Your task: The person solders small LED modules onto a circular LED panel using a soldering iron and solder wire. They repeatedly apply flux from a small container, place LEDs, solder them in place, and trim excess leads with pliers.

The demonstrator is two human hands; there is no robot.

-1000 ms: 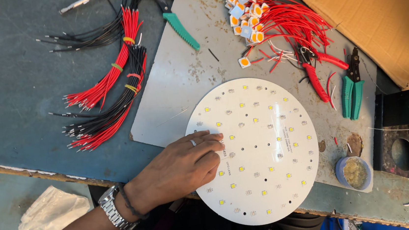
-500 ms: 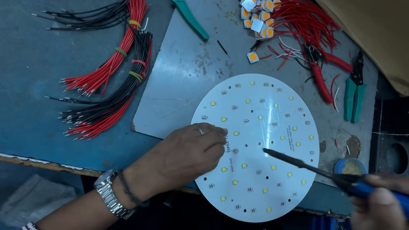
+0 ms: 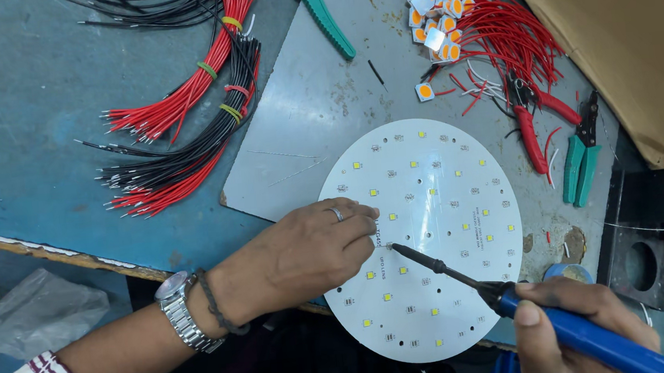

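Observation:
A round white board (image 3: 445, 200) dotted with small yellow chips lies on a grey metal plate (image 3: 318, 116). My left hand (image 3: 298, 253), with a ring and a wristwatch, rests on the board's left part. Its fingertips are pinched together against the surface; anything between them is too small to see. My right hand (image 3: 576, 317) grips the blue handle of a soldering iron (image 3: 451, 270). The iron's dark tip touches the board right beside my left fingertips.
Bundles of red wires (image 3: 180, 96) and black wires (image 3: 178, 164) lie at the left. A pile of orange-faced chips (image 3: 432, 2), red cutters (image 3: 531, 125), green pliers (image 3: 578, 161) and cardboard (image 3: 623, 33) sit at the right. A small pot (image 3: 568, 274) stands near the table edge (image 3: 49, 251).
My right hand has come in from the lower right with the soldering iron, and its tip has moved left to my left fingertips. My left hand has stayed on the board.

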